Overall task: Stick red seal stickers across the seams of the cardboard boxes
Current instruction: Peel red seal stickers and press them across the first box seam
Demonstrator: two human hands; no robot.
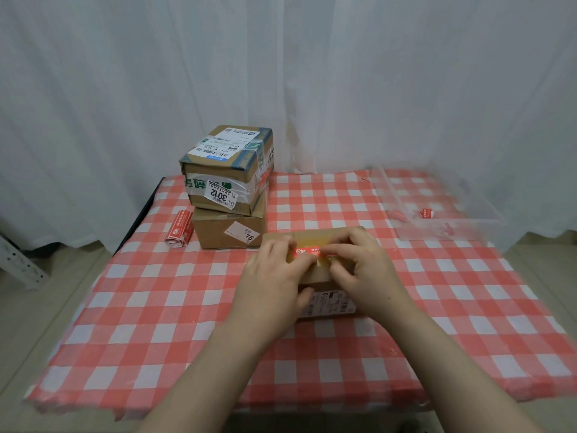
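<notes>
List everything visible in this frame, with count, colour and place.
cardboard box: 1, brown, centre, nearest the camera
red seal sticker: 1, red, on that box's top
stacked boxes: 2, brown, back left
sticker roll: 1, red, left of the stack
clear bin: 1, transparent, back right
scraps: 3, red, inside the bin
tablecloth: 1, red-white check, under everything
curtain: 1, white, behind
left hand: 1, grips the centre box
right hand: 1, fingertips on the sticker
</notes>
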